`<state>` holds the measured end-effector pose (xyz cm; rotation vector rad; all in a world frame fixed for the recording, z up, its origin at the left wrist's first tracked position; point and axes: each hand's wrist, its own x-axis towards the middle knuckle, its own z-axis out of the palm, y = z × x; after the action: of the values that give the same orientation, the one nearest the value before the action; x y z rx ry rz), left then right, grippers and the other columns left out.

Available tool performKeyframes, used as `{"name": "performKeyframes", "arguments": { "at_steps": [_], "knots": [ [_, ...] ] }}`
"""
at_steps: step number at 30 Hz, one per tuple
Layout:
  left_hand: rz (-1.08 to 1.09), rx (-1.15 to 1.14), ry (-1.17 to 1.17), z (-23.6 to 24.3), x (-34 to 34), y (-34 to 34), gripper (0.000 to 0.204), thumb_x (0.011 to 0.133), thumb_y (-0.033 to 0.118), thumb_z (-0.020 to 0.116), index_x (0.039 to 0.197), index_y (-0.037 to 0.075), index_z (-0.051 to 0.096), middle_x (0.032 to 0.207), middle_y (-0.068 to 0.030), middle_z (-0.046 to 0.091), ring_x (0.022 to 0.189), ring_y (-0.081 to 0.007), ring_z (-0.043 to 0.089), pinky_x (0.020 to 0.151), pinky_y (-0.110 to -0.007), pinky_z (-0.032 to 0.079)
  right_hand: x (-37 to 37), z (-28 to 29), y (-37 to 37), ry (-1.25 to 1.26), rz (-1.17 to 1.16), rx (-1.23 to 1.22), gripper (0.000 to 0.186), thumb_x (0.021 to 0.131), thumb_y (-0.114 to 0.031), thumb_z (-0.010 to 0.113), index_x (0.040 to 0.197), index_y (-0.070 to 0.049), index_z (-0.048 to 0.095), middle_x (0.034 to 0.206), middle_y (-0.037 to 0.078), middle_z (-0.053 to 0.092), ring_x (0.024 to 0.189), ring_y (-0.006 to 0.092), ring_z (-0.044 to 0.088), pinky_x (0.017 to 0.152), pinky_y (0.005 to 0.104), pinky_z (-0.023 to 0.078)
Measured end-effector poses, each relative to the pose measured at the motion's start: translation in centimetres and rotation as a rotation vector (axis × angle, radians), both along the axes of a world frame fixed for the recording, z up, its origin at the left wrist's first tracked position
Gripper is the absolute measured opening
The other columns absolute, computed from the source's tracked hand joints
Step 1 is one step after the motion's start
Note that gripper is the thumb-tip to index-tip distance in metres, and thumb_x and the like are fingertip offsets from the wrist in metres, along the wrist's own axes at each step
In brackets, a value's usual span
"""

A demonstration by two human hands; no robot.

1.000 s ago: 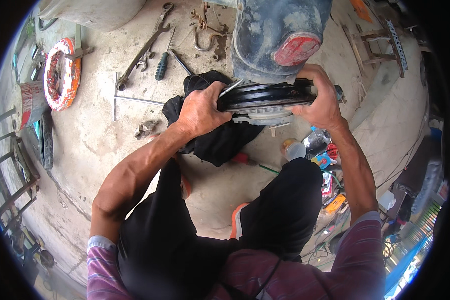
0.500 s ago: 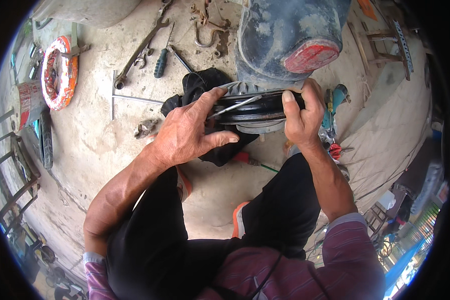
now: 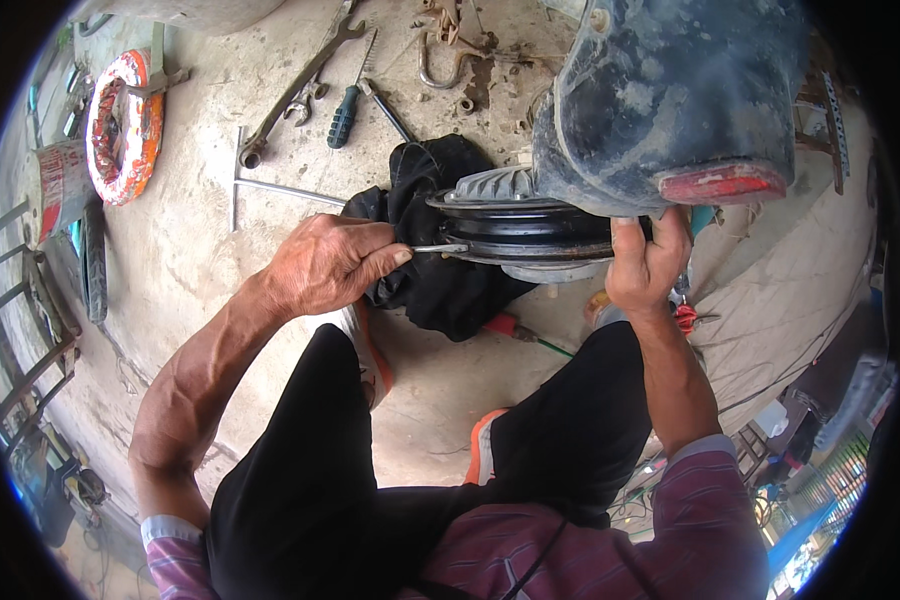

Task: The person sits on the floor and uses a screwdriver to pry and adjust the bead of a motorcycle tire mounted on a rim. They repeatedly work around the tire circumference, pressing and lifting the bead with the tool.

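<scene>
A black wheel rim [image 3: 545,235] without a tyre stands edge-on in front of me, below a dusty black mudguard [image 3: 670,110] with a red rear reflector [image 3: 725,185]. My left hand [image 3: 335,262] is closed, pinching a thin metal rod [image 3: 438,248] at the rim's left end; the rod's far tip lies against the rim. At the rim's right end, just under the mudguard, my right hand [image 3: 650,260] is curled with its thumb up. Its fingertips are partly hidden behind the mudguard and rim. A black cloth [image 3: 432,190] lies bunched to the left of and beneath the rim.
On the concrete floor lie a large wrench [image 3: 300,85], a green-handled screwdriver [image 3: 343,118], a T-handle wrench [image 3: 288,190] and a metal hook [image 3: 438,75]. A wrapped orange-and-white ring [image 3: 125,128] is at the far left. Red-handled pliers [image 3: 686,319] sit right of my knee.
My left hand has moved left and down from the rim's top and now pinches the metal rod, which lay slanted across the rim. The mudguard and rim appear further right in view.
</scene>
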<state>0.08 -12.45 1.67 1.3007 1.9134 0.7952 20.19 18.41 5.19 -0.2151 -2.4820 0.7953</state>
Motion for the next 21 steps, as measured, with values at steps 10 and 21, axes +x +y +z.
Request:
{"name": "performKeyframes", "arguments": {
  "at_steps": [10,21],
  "knots": [
    [0.011,-0.078,0.153,8.3,2.9,5.1,0.031,0.108,0.031,0.071,0.091,0.006,0.067,0.081,-0.0153,0.073,0.074,-0.0418,0.073,0.063,-0.052,0.058,1.7,-1.3,-1.8,0.074,-0.159,-0.47,0.027,0.102,-0.007,0.055,0.123,0.009,0.064,0.102,0.011,0.067,0.088,0.0174,0.058,0.078,0.0339,0.048],
    [-0.003,-0.201,0.194,10.1,3.6,4.7,0.032,0.107,0.028,0.073,0.087,0.005,0.065,0.072,-0.0165,0.069,0.069,-0.0423,0.071,0.061,-0.053,0.054,0.8,-0.8,-3.1,0.181,-0.09,-0.366,0.048,0.106,0.001,0.038,0.151,0.016,0.037,0.097,0.02,0.077,0.076,0.0079,0.049,0.077,0.0227,0.042]
  ]
}}
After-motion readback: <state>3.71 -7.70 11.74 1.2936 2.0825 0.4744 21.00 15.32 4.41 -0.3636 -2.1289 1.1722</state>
